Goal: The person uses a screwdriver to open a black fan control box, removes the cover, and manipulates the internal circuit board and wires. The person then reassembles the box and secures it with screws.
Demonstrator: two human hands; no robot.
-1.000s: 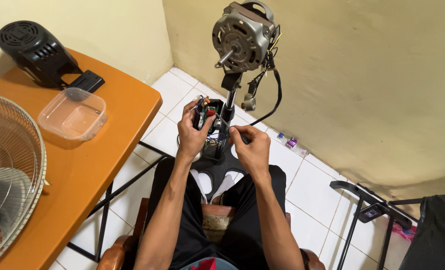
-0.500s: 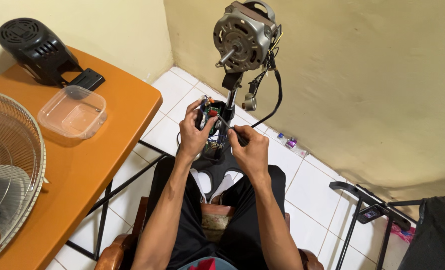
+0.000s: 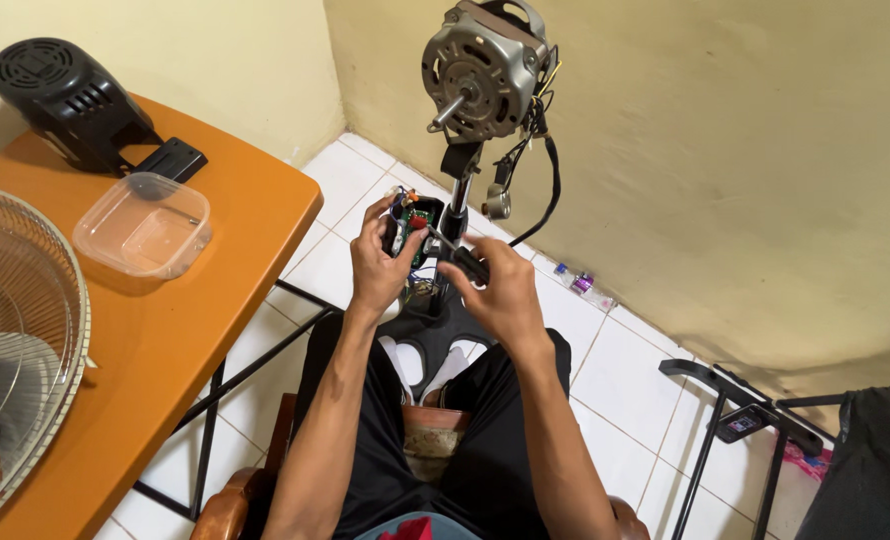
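My left hand (image 3: 380, 268) holds the small circuit board (image 3: 412, 228), fingers closed around its edge, just beside the fan's upright pole (image 3: 457, 205). My right hand (image 3: 502, 292) grips a dark-handled screwdriver (image 3: 453, 255), fingers closed on the handle, tip touching the board. The bare fan motor (image 3: 485, 68) sits atop the pole. On the orange table (image 3: 195, 330): a clear plastic container (image 3: 143, 224), a black motor cover (image 3: 65, 100), a fan grille (image 3: 15, 340).

The right hand (image 3: 505, 295) has drawn slightly down and right, its screwdriver (image 3: 455, 255) tip now at the circuit board (image 3: 412, 228).
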